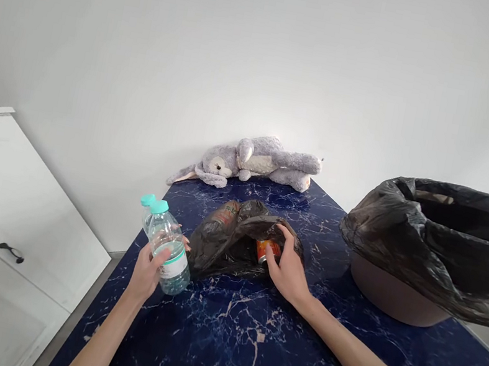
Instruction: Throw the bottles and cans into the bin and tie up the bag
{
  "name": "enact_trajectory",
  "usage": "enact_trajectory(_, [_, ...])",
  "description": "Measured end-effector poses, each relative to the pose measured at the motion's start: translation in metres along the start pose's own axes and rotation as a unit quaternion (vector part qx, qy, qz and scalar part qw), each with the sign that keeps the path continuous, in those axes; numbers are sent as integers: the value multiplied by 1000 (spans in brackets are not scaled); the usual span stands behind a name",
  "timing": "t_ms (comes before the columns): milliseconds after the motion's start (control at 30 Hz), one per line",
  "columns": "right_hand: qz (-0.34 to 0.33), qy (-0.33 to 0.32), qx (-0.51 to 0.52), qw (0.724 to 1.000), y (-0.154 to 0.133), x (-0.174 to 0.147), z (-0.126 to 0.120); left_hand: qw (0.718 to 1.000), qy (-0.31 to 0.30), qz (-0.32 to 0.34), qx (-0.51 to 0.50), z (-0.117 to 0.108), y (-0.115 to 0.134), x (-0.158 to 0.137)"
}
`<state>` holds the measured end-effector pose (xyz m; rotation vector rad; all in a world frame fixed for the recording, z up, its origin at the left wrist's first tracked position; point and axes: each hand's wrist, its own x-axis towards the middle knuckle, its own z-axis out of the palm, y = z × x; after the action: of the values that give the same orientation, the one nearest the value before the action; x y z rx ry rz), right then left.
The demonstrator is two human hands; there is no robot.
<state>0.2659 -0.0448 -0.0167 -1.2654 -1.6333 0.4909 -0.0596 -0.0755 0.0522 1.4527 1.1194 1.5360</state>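
Observation:
My left hand point(148, 270) is wrapped round two clear plastic bottles point(173, 264) with turquoise caps, held tilted over the table's left side. The nearer one has a white label; most of the other is hidden behind it. My right hand point(290, 270) grips the rim of a black garbage bag point(214, 247), fingers at the upper edge and thumb at the mouth. Just inside the mouth, by that thumb, lies an orange-red can point(268, 250). Through the bag's thin plastic at the upper left, a rounded item with an orange print point(227, 211) shows faintly.
A grey plush rabbit point(258, 161) lies on its side at the table's back edge against the wall. On the right stands a bin point(395, 292) lined with a black bag point(390, 215). A white cabinet point(7, 210) is left of the dark blue marbled table point(217, 336).

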Motion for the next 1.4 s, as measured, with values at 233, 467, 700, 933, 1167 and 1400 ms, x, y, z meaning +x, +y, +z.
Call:
enact_trajectory(233, [-9,-15,7,1000,1,-2,5,994,71,19,78,3,-6,2])
enact_trajectory(467, [5,-32,5,999,-3,-3,1,977,160,30,136,-3,-8,9])
enact_trajectory(700, [6,-32,7,999,-6,-3,1,960,194,37,201,-9,-7,9])
enact_trajectory(933, [9,-26,2,1000,-4,-2,1,904,281,93,310,-3,0,-1])
enact_trajectory(1167, [8,-30,4,1000,-4,-1,1,852,305,181,384,-15,-2,1])
enact_trajectory(1400, [21,-58,-5,998,-6,-2,-2,805,351,240,414,-47,-10,10])
